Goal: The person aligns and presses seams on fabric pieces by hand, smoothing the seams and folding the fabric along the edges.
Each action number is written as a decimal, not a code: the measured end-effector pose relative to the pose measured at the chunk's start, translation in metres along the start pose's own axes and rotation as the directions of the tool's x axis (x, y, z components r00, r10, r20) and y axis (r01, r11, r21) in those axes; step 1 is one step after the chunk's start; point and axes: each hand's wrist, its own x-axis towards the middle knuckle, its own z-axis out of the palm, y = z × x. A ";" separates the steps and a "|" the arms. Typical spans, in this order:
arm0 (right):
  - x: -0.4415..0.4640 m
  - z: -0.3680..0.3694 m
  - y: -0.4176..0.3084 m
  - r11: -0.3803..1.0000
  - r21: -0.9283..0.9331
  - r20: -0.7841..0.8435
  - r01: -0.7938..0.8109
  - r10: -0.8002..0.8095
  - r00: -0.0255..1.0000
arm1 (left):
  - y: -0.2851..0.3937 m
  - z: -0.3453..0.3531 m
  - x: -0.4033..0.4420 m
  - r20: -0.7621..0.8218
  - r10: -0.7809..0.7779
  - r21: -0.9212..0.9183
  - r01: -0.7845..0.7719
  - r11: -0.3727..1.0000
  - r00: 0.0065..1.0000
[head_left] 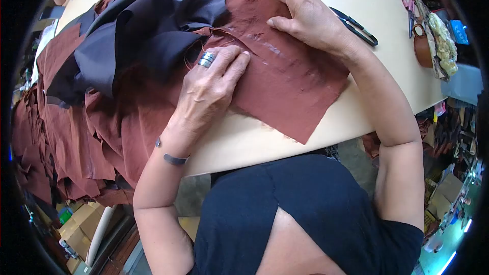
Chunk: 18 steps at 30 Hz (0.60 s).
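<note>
Reddish-brown fabric (300,97) lies spread on the table, creased, with pale marks near its middle. A dark grey-black fabric (137,35) is bunched on top of it at the left. My left hand (216,74), wearing a wide silver ring, has its fingers curled and pressed together on the brown fabric by a raised fold. Loose reddish threads (189,55) loop beside that hand. Farther right, my right hand (305,18) rests over the brown fabric's upper edge, thumb and forefinger spread apart. Black-handled scissors (356,26) lie just beyond my right wrist, partly hidden.
The cream table (407,79) has its front edge close to my body. At its right end are a brown cup-like holder (422,46) and a pale yellowish bundle (442,43). More brown fabric (66,142) hangs off the left side. Cardboard boxes (84,229) stand below.
</note>
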 end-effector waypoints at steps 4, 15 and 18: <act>0.016 -0.008 -0.019 0.982 -0.057 0.180 -0.179 0.186 0.966 | 0.000 0.001 -0.002 0.001 0.012 0.024 -0.012 1.000 1.000; 0.013 0.000 -0.002 0.992 0.115 0.062 -0.044 0.037 0.997 | 0.000 -0.003 0.004 0.093 0.039 0.147 -0.052 0.988 0.995; 0.013 0.004 0.004 0.995 0.093 0.005 0.046 -0.046 0.999 | 0.003 -0.003 0.011 0.130 0.013 0.186 -0.038 0.982 0.991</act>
